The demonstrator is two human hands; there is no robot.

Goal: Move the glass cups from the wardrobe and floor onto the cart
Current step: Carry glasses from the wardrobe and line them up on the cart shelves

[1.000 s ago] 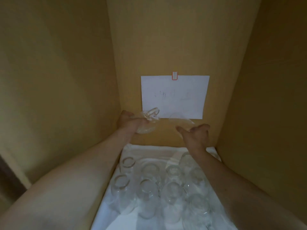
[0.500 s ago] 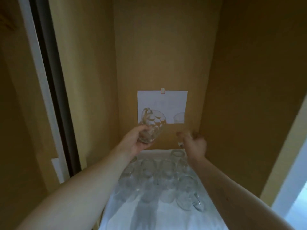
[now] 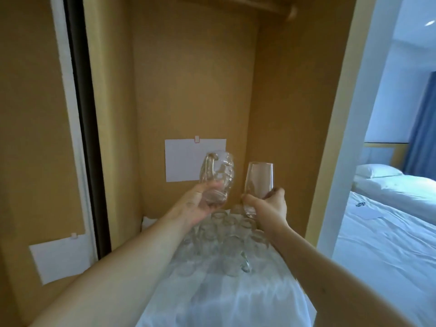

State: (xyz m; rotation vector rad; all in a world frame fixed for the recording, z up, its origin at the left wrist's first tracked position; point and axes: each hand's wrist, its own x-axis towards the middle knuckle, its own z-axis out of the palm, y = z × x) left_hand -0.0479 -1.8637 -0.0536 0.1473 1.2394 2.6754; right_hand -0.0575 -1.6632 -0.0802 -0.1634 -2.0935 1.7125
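Note:
My left hand (image 3: 194, 207) grips a clear handled glass mug (image 3: 217, 175) by its base, held up in front of the wardrobe's back wall. My right hand (image 3: 271, 206) pinches a tall plain glass (image 3: 259, 179) near its bottom, upright, just right of the mug. Both are lifted above several glass cups (image 3: 221, 244) that stand close together on a white cloth (image 3: 236, 303) on the wardrobe shelf. The cart is not in view.
Wooden wardrobe side walls close in on both sides (image 3: 290, 114). A white paper sheet (image 3: 186, 159) is clipped to the back wall, another sheet (image 3: 61, 258) hangs at lower left. A dark door edge (image 3: 82, 114) runs down the left. A bed with white sheets (image 3: 389, 220) lies right.
Both hands have lifted higher and drawn back from the shelf, each with its glass. The view has pulled back, showing the wardrobe's edge and the bed at right.

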